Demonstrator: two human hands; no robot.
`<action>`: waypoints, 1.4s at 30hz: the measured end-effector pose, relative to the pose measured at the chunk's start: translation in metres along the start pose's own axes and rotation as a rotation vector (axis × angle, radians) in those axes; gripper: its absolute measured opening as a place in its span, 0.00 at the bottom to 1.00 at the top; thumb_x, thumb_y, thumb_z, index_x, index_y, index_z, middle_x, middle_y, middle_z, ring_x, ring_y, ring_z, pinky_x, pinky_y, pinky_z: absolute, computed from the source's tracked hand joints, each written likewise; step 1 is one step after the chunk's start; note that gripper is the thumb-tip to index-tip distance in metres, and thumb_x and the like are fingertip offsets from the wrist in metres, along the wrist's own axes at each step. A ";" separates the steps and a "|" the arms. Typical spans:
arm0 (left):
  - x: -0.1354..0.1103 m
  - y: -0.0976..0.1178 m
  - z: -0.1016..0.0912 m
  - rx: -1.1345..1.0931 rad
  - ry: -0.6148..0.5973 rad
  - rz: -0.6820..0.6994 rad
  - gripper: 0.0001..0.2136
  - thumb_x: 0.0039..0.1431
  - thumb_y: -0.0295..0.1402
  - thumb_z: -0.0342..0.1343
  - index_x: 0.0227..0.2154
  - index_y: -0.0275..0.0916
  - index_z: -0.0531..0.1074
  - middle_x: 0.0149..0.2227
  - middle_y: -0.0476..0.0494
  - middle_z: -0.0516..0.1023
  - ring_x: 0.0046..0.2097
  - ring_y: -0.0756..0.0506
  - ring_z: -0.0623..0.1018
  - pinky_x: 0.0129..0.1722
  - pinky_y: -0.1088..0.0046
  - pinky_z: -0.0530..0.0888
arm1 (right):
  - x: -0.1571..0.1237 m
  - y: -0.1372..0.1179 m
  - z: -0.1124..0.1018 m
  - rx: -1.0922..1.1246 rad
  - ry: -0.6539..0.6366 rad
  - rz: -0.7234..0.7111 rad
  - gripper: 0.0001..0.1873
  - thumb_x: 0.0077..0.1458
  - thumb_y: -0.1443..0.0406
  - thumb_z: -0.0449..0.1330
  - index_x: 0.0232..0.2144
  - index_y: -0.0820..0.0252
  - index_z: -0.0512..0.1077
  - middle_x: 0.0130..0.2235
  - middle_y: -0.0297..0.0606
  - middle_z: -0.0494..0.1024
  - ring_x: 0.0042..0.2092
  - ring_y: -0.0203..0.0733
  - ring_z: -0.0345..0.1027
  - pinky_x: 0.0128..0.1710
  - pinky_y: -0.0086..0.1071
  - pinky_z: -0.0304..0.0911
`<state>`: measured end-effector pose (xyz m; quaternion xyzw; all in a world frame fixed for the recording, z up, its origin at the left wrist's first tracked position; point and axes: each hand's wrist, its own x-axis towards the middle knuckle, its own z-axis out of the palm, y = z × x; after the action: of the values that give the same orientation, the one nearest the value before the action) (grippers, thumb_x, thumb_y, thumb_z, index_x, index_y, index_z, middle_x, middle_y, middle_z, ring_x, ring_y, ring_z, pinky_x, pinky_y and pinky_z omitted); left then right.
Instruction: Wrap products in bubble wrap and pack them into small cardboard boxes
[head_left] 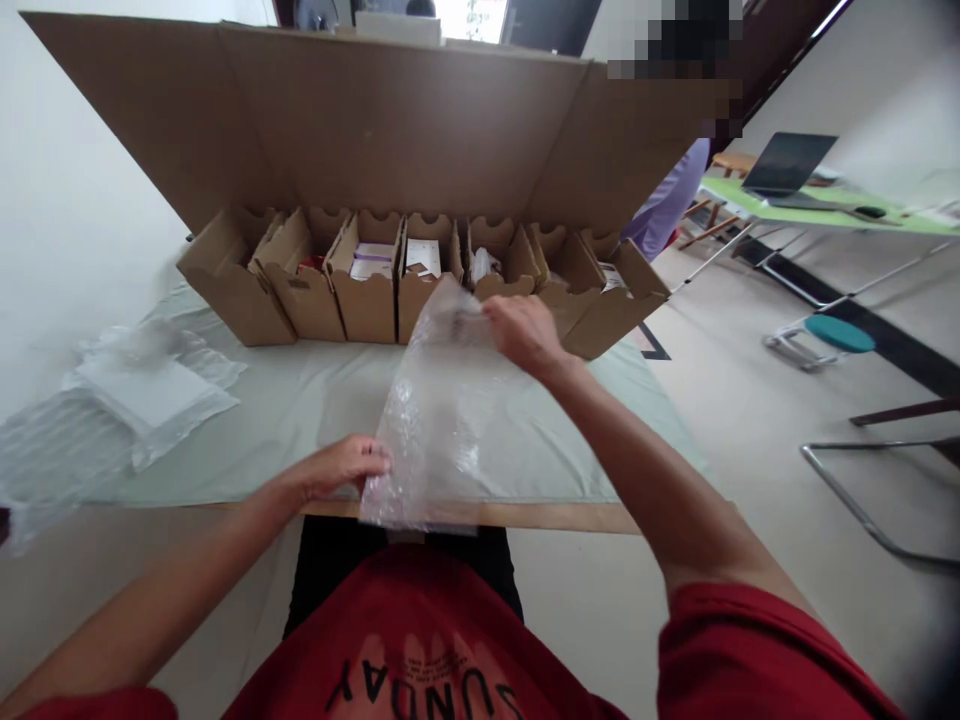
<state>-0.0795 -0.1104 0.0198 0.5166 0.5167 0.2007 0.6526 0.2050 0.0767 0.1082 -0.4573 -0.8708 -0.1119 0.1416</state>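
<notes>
A clear sheet of bubble wrap stretches between my two hands over the front of the table. My left hand pinches its lower left edge near the table's front. Farther up, my right hand is closed on the upper right corner, close in front of the cardboard bins. I cannot tell whether the wrap is a single layer or a bag. Its lower end hangs slightly past the table edge.
Several cardboard bins holding small boxes and packets line the table's back, before a tall cardboard panel. Bubble wrap and white foam sheets lie at left. A person in a purple garment is behind; a laptop sits on a green table.
</notes>
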 end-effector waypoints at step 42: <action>-0.005 -0.031 0.020 0.359 0.584 0.290 0.13 0.54 0.43 0.59 0.36 0.40 0.78 0.50 0.39 0.78 0.54 0.39 0.76 0.55 0.61 0.73 | -0.174 -0.089 0.056 1.211 -0.015 0.590 0.14 0.59 0.54 0.58 0.28 0.56 0.72 0.28 0.35 0.78 0.33 0.42 0.74 0.38 0.35 0.70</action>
<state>-0.0723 -0.1352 -0.0068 0.6114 0.6297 0.3362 0.3415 0.2176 -0.0877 -0.0110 -0.5168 -0.6193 0.4426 0.3918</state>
